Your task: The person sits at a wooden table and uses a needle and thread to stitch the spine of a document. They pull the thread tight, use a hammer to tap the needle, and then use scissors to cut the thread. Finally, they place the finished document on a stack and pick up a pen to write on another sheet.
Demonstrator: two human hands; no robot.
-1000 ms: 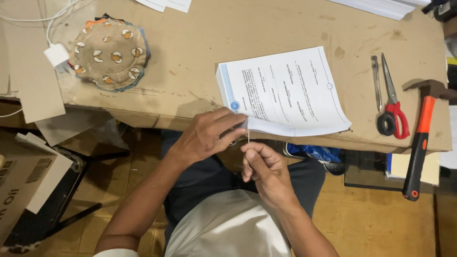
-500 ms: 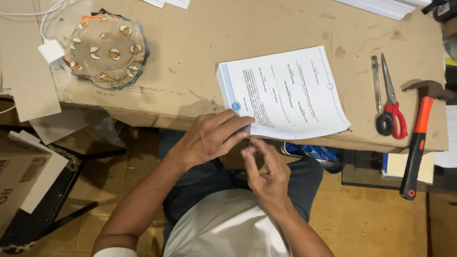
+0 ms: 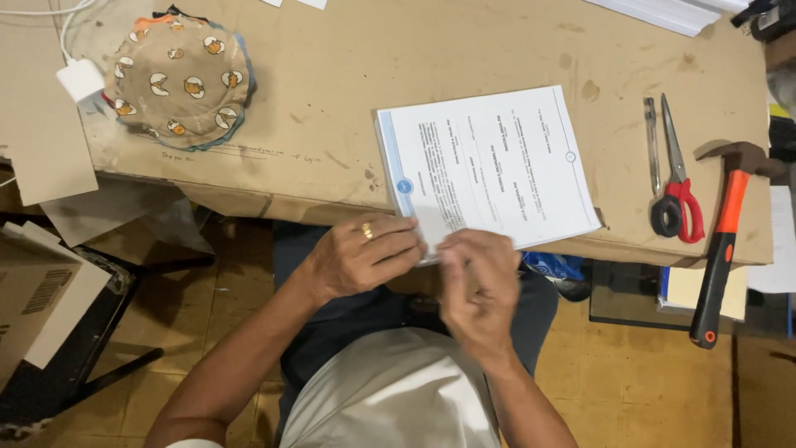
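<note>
Hands meet at the near corner of the paper stack (image 3: 489, 166): left hand (image 3: 361, 253) pinches the corner, right hand (image 3: 477, 278) is curled shut just beside it (can't tell what it's gripping). Stack lies straight ahead on the table (image 3: 332, 75), overhanging its near edge, long side running away toward the scissors (image 3: 678, 195).

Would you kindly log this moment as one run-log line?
left hand: gripping paper stack near corner | right hand: pinching same corner | stack: on table edge | scissors, hammer: untouched
</note>
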